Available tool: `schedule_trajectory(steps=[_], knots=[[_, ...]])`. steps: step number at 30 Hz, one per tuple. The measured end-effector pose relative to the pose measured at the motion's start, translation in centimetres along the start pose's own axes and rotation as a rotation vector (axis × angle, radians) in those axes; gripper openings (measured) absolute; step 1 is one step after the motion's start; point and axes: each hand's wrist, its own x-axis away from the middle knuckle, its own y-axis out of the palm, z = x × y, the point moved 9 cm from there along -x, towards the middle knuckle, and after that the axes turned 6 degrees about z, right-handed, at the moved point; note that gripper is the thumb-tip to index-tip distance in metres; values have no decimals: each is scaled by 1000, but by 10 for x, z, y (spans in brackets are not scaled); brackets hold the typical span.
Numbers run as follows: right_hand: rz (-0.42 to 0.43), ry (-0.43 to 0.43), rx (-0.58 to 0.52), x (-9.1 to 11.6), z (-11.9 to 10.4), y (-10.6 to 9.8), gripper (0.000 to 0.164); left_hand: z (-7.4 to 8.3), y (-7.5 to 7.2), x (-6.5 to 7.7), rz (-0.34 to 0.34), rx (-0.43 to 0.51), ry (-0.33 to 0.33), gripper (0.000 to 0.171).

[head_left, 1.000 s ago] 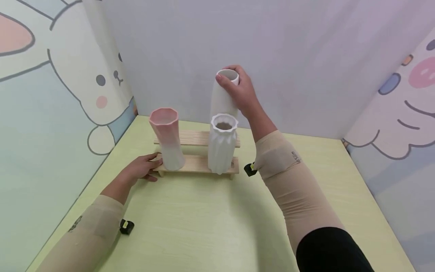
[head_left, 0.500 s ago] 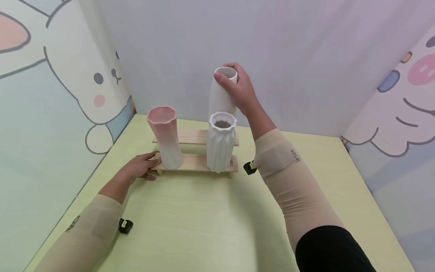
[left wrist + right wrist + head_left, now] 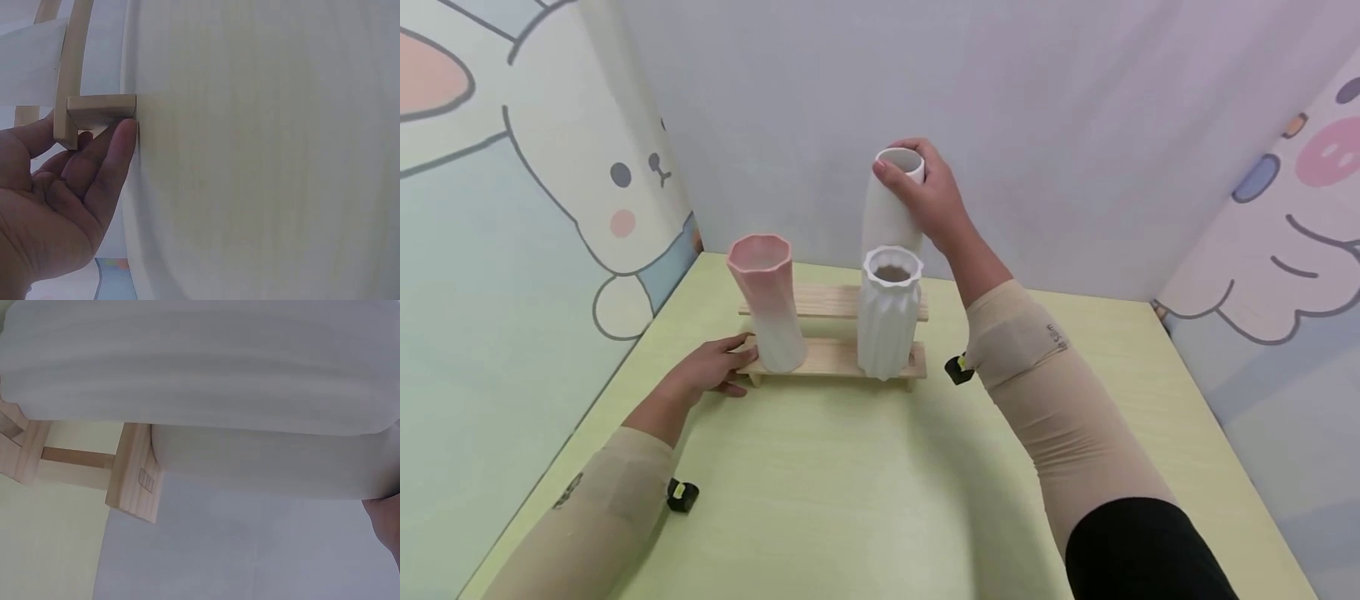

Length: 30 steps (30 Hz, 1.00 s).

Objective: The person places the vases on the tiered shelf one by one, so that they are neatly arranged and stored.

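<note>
My right hand [image 3: 936,200] grips a tall smooth white vase [image 3: 886,212] near its rim, thumb on the near side. In the right wrist view the foot of this vase [image 3: 262,464] is right at the upper step of a two-step wooden plant stand [image 3: 831,358]. My left hand [image 3: 711,367] holds the stand's left end, with fingers beside the leg [image 3: 103,107] in the left wrist view. On the lower step stand a pink-and-white vase [image 3: 767,304] at left and a white fluted vase [image 3: 887,329] at right, which hides the tall vase's lower part.
The stand sits on a pale green table [image 3: 835,500] toward its back edge. A grey-white backdrop [image 3: 1037,150] rises behind it. Cartoon-printed panels [image 3: 497,350] flank both sides. A small black wrist device [image 3: 682,495] sits by the left forearm, another by the right.
</note>
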Motion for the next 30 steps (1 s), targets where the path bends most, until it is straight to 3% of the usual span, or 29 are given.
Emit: schedule_trajectory(steps=[9, 17, 24, 30], knots=[[-62, 29, 11, 0, 1, -4, 50, 2, 3, 0, -4, 2, 0, 79], [-88, -49, -24, 2, -12, -16, 61, 2, 4, -2, -5, 7, 8, 78], [-69, -77, -35, 8, -17, -40, 63, 2, 4, -3, -4, -4, 4, 80], [-25, -68, -67, 19, -7, -67, 62, 0, 2, -5, -5, -4, 8, 82]])
